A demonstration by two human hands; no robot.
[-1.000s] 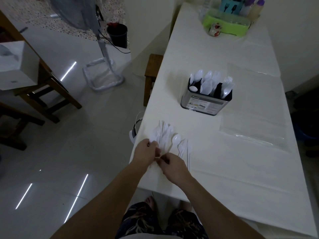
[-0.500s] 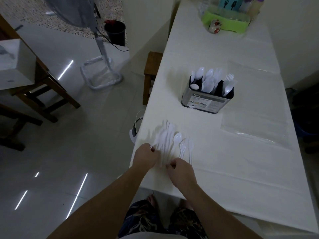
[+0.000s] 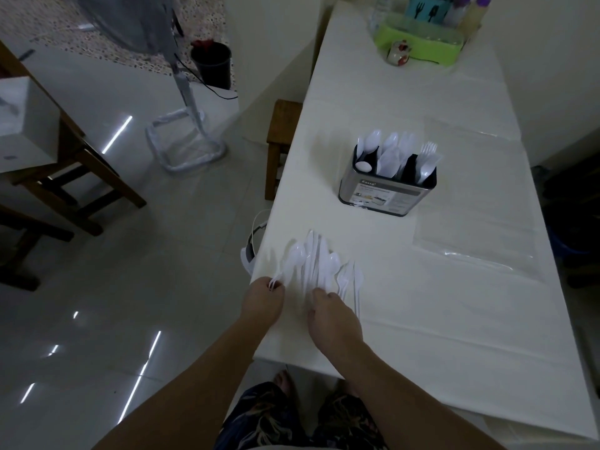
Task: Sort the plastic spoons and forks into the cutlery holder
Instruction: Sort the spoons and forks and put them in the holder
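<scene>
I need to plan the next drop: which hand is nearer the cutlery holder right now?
Right. The right hand rests on the near end of the loose cutlery pile, more directly below the cutlery holder. The left hand sits farther left, at the table edge, pinching a spoon handle.

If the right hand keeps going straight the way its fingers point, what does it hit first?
The right hand points up the table into the pile of white plastic cutlery, so it would meet those first. It looks already touching the near handles; the cutlery holder sits farther on.
</scene>
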